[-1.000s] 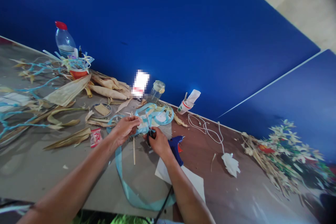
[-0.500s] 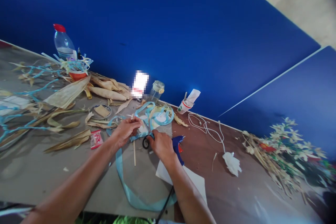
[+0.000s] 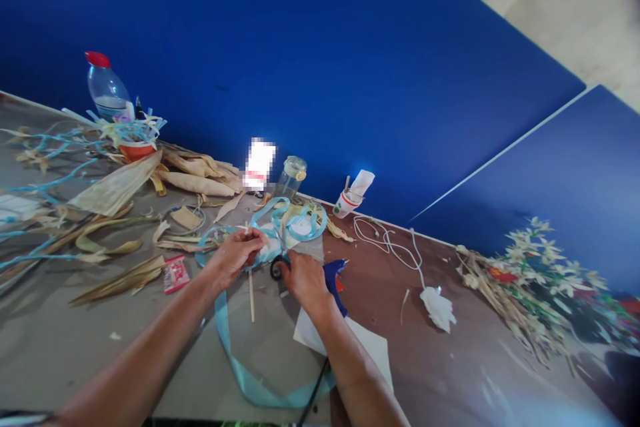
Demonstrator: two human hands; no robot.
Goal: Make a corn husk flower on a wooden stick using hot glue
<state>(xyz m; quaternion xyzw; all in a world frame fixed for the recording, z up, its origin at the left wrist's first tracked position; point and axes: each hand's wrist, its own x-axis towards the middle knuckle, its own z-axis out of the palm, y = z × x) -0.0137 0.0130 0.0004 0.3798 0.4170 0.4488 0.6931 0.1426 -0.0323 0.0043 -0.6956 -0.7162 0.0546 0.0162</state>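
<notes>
My left hand [image 3: 235,252] is closed in a pinch on a light blue ribbon [image 3: 227,327], whose long loop hangs over the table towards me. Just right of it, my right hand [image 3: 306,280] grips scissors [image 3: 275,268]; a dark handle loop shows beside the thumb, while the blades are mostly hidden against the ribbon. Below the fingers a thin wooden stick [image 3: 252,303] points towards me; its upper part is partly covered. More ribbon coils lie beyond both hands. A blue glue gun [image 3: 336,283] rests right of my right hand.
Dried husks [image 3: 205,180] and a red packet [image 3: 175,274] lie left. Behind stand a bright phone screen [image 3: 259,163], a clear jar [image 3: 291,177] and a paper cup [image 3: 346,203]. White paper [image 3: 370,343] lies under my right forearm. A white cord [image 3: 390,240] and flowers [image 3: 545,267] are right.
The view has shifted slightly, so most things appear a little further left. Both hands stay close together at the ribbon, with the scissors still in my right hand.
</notes>
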